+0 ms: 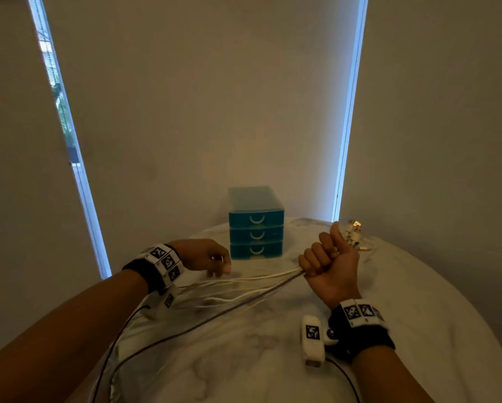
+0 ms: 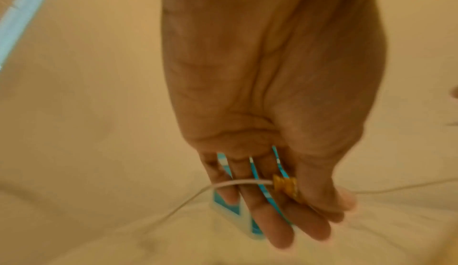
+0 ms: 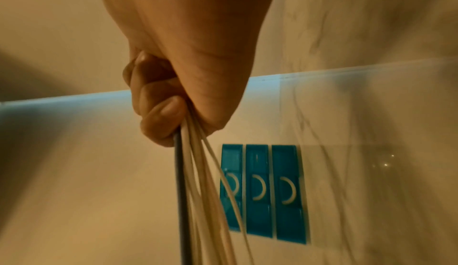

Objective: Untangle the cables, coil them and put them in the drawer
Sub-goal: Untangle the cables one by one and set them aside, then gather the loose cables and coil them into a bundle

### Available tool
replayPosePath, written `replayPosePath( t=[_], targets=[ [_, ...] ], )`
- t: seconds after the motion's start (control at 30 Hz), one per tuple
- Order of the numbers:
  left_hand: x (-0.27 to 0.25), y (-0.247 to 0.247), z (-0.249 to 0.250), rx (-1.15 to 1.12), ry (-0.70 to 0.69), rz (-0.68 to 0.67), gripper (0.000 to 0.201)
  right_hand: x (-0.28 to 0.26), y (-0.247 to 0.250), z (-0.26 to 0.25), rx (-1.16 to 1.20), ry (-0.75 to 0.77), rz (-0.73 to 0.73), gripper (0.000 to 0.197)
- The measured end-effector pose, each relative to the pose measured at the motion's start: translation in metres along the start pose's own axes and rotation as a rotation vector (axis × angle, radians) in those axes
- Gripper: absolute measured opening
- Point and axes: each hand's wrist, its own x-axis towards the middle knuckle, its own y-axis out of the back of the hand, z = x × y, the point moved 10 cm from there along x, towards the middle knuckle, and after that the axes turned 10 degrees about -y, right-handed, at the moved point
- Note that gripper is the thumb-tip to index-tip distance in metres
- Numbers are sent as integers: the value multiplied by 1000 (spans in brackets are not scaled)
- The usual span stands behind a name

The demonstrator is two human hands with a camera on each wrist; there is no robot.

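My right hand (image 1: pixel 325 263) is a fist, thumb up, gripping a bundle of white cables (image 1: pixel 244 283) and one grey cable (image 1: pixel 229 311); the bundle fans leftward over the table. The right wrist view shows my right hand's fingers (image 3: pixel 158 112) curled round the strands (image 3: pixel 198 171). My left hand (image 1: pixel 209 257) hovers above the cables' left part, fingers pointing down. In the left wrist view one thin white cable (image 2: pixel 238 182) crosses my left hand's fingers (image 2: pixel 267 220), seemingly pinched under the thumb. A teal three-drawer unit (image 1: pixel 255 225) stands behind, all drawers shut.
The round marble table (image 1: pixel 273 367) ends against window blinds (image 1: pixel 200 112). A small white plug-like item (image 1: pixel 354 231) lies at the back right, behind my right hand. Dark wrist-camera leads (image 1: pixel 118 338) trail off the near edge.
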Motion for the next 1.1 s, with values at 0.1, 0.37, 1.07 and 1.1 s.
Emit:
replayPosePath(
  t=[0.1,0.37,1.07,1.1],
  targets=[
    [-24,39,-43,94,127,209,10,-9,15,-27,38,88,41,65],
    [-176,106,-208,490,833,480,20,-50,69,-105,125,380,195,61],
    [62,-56,137,-276,-136,-36,27,-11,22,-28,-5,83,168,62],
    [55,-55,129,-327,-110,-62,26,-10,23,-28,-7,74,180,61]
  ],
)
